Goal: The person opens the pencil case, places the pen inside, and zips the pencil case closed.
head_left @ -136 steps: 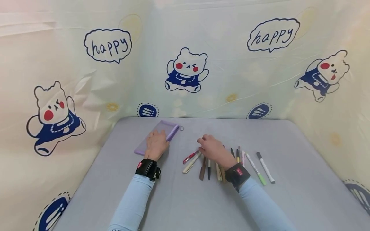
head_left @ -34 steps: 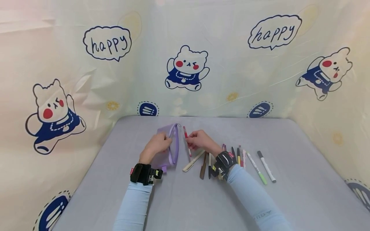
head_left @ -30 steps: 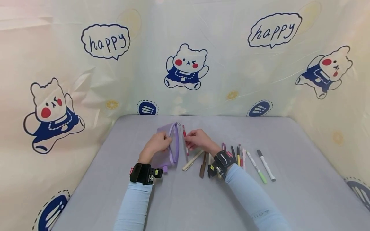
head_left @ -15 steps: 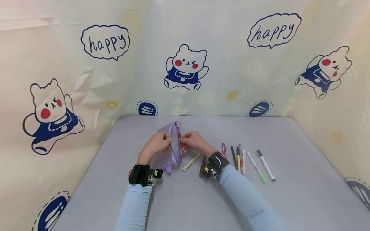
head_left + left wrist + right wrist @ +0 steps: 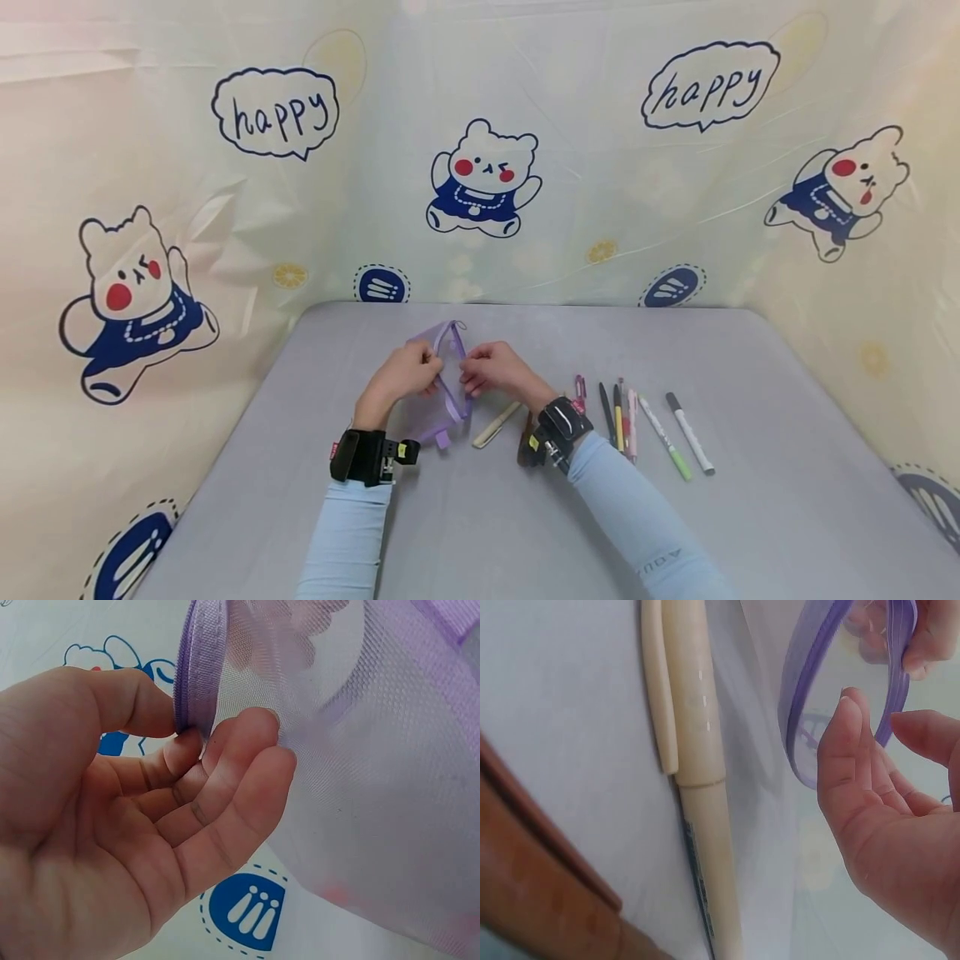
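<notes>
A purple mesh pencil case (image 5: pixel 423 417) lies at the left of the table, its zipped mouth spread apart. My left hand (image 5: pixel 408 369) pinches one zipper edge between thumb and index finger, as the left wrist view shows; the other fingers of this hand (image 5: pixel 172 802) curve loosely beside the mesh (image 5: pixel 360 802). At the mouth's opposite side is my right hand (image 5: pixel 497 368). Its thumb and fingers (image 5: pixel 844 735) stand apart in the right wrist view, with no pen seen between them. Faint reddish patches (image 5: pixel 334 892) show through the mesh; what they are is unclear.
A cream pen (image 5: pixel 495 427) lies just right of the case. Beside it a brown pen (image 5: pixel 547 862) is partly hidden by my right wrist. Several pens and markers spread rightward, including a green-ended marker (image 5: pixel 666 437) and a grey-capped marker (image 5: pixel 690 433). A printed curtain (image 5: pixel 570 208) stands behind the table.
My right hand has brought a red pen leftward from the other pens to the case's mouth; that pen no longer shows in the head view. The case, flat at first, is now held spread.
</notes>
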